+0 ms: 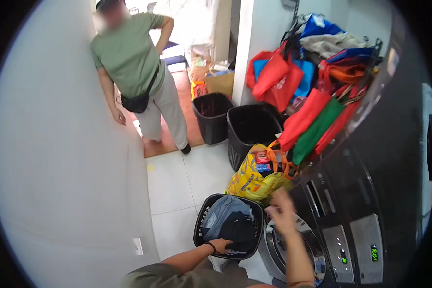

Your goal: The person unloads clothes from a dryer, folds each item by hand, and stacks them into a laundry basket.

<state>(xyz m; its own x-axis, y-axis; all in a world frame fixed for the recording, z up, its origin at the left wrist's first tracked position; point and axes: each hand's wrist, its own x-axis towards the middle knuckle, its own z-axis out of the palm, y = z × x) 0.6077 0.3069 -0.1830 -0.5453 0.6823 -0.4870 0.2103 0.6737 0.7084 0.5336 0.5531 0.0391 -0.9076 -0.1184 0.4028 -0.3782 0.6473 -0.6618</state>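
Note:
My left hand [221,246], with a dark beaded bracelet at its wrist, rests on a dark garment [242,229] in a black laundry basket [197,230]; its fingers look loosely spread, though their tips are partly hidden. A blue-grey garment [222,210] lies beside the dark one. Raised in front of the round washer door [279,249], my right hand [282,211] is smeared by motion, so its fingers are unclear. That hand is close to a yellow patterned bag [249,180] with orange handles.
A person [129,57] in a green shirt stands by the doorway. Two black bins [211,120] line the right side. Red and green bags [305,122] hang above them. Dark machines with lit panels [373,252] stand at right. A white wall [72,158] bounds the left.

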